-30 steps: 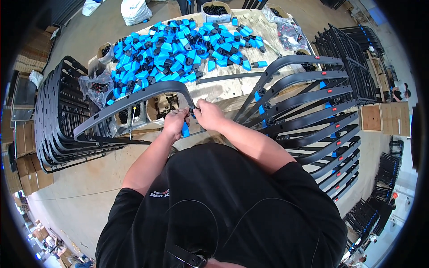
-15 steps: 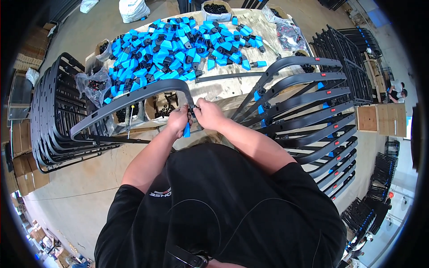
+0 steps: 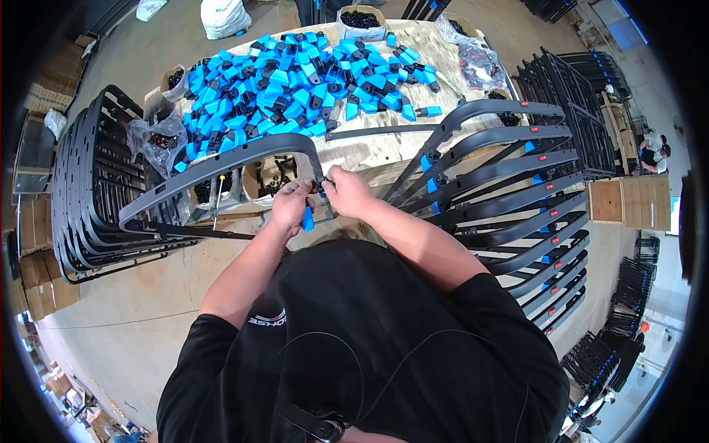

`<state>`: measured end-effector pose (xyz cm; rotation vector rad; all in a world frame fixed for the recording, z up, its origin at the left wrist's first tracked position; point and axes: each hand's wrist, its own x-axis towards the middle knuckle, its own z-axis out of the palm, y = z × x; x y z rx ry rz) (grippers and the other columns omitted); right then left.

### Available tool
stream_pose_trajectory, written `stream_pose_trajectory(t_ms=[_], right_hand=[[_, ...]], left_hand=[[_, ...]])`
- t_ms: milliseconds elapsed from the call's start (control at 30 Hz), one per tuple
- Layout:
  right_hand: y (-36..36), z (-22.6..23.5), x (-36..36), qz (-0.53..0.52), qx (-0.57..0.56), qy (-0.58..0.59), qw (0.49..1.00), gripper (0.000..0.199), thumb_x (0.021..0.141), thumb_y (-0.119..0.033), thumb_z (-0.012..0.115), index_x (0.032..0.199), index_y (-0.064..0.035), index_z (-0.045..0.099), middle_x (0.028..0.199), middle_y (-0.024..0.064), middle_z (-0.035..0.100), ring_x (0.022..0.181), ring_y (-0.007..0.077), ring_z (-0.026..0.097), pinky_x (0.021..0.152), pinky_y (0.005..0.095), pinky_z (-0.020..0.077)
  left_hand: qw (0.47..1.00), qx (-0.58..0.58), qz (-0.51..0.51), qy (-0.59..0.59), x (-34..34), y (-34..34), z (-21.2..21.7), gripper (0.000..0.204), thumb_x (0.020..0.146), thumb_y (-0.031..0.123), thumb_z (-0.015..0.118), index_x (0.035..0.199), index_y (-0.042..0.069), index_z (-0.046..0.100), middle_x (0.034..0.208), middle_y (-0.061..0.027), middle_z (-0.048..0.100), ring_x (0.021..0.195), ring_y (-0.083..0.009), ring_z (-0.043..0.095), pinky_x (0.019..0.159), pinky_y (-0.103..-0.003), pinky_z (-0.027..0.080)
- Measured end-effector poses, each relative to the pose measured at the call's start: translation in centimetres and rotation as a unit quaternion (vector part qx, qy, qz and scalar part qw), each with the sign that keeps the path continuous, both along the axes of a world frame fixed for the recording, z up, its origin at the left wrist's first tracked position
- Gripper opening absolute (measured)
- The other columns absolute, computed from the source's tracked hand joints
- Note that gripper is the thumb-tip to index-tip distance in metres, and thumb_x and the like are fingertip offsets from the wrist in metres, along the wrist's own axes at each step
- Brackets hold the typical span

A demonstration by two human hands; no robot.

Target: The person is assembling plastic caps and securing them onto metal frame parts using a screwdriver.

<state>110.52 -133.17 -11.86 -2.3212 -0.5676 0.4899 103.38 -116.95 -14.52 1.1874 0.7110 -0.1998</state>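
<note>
Wide head-height fisheye view, downward

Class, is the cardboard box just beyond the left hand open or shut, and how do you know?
Open: the top of the cardboard box is uncovered, so loose black parts show inside it, beyond the left hand.

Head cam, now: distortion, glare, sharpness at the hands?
Head view: black fisheye corners, table edge bowed; head view: lower-left and right rims bright, washed out; head view: left hand and right hand reasonably sharp, detail between them too small to read.
</note>
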Motion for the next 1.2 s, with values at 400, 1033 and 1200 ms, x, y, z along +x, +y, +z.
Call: stream_pose_trajectory(t_ms=[400,1033,1200], right_hand=[[-0.2,-1.2,0.3,0.001,0.007,0.006,1.000,0.026,0.095,-0.025,0.062,0.098,0.0003,0.058,0.091,0.0255,0.070,0.090,0.0455,0.068,0.079,0.0546,0.0528],[-0.3,-1.6,0.3,-0.004,0.023,-0.009,1.000,0.025,0.095,-0.025,0.065,0.098,-0.0005,0.060,0.087,0.0230,0.069,0.085,0.0432,0.068,0.074,0.0517,0.0520],[-0.3,-1.8,0.3,-0.004,0.018,-0.014,1.000,0.025,0.094,-0.025,0.065,0.097,0.0000,0.060,0.086,0.0237,0.069,0.085,0.0440,0.067,0.073,0.0519,0.0517]], left_hand=[[0.998,0.045,-0.012,-0.029,0.2,0.3,-0.4,0.018,0.097,0.006,0.065,0.113,-0.003,0.070,0.090,-0.0033,0.068,0.067,-0.0105,0.057,0.061,-0.026,0.048],[0.995,-0.063,0.011,0.074,1.0,1.1,-0.3,0.013,0.095,0.005,0.067,0.107,0.001,0.066,0.093,-0.0069,0.068,0.062,-0.0129,0.057,0.058,-0.028,0.049],[0.996,-0.083,-0.014,0.039,0.7,1.2,-0.5,0.017,0.096,0.011,0.066,0.108,0.000,0.066,0.092,-0.0083,0.067,0.059,-0.0139,0.057,0.055,-0.029,0.048]])
